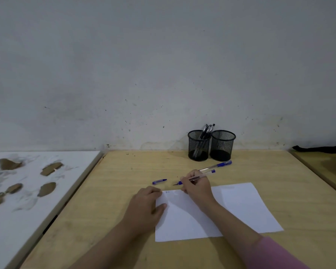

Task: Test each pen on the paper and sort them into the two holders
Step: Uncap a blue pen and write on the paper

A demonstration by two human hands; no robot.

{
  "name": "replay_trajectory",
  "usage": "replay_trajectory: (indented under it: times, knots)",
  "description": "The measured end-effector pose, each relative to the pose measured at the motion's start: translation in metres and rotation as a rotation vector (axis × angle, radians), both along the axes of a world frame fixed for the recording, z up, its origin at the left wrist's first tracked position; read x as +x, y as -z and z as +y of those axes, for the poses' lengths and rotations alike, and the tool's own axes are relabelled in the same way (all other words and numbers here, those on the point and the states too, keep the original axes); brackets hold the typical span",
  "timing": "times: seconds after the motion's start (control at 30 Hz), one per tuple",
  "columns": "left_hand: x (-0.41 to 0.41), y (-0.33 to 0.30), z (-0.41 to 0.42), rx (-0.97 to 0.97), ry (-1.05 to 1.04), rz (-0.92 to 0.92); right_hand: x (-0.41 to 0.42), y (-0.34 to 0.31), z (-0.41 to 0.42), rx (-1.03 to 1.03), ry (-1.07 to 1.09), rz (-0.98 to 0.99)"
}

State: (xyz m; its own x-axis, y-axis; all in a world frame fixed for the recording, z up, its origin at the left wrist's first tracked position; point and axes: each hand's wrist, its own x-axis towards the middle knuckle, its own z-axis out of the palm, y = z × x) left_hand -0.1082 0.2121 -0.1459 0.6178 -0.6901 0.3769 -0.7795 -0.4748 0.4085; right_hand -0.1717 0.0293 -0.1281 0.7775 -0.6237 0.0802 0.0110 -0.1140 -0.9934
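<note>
A white sheet of paper (241,208) lies on the wooden desk (109,191). My left hand (145,206) rests flat on the sheet's left edge, fingers spread, holding nothing. My right hand (195,183) grips an uncapped blue pen (208,173), its tip pointing left just beyond the paper's top left corner. That pen's blue cap (159,181) lies loose on the desk to the left. Another capped blue pen (219,165) lies behind my right hand. By the wall stand two black mesh holders: the left one (199,146) has several dark pens, the right one (222,145) looks empty.
A white board (37,191) with several brown cardboard scraps borders the desk on the left. A dark object (320,148) lies at the far right by the wall, beside a second wooden surface (330,167).
</note>
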Motion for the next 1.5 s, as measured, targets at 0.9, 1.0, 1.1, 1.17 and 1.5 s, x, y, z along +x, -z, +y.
replay_trajectory:
  times: [0.9, 1.0, 1.1, 1.17, 1.5]
  knots:
    - [-0.008, -0.001, 0.001, 0.063, -0.085, -0.046, 0.012, -0.003, 0.015, 0.005, -0.023, -0.032]
    - [-0.008, -0.001, 0.0, 0.062, -0.088, -0.032, 0.012, -0.003, 0.015, -0.001, -0.03, -0.022]
    - [-0.009, -0.001, 0.0, 0.069, -0.085, -0.024, 0.012, -0.002, 0.015, -0.019, -0.013, -0.043]
    - [-0.009, -0.001, 0.0, 0.071, -0.087, -0.015, 0.012, -0.002, 0.015, -0.031, -0.001, -0.033]
    - [-0.009, -0.002, 0.0, 0.088, -0.088, -0.019, 0.013, 0.0, 0.014, -0.039, 0.022, -0.036]
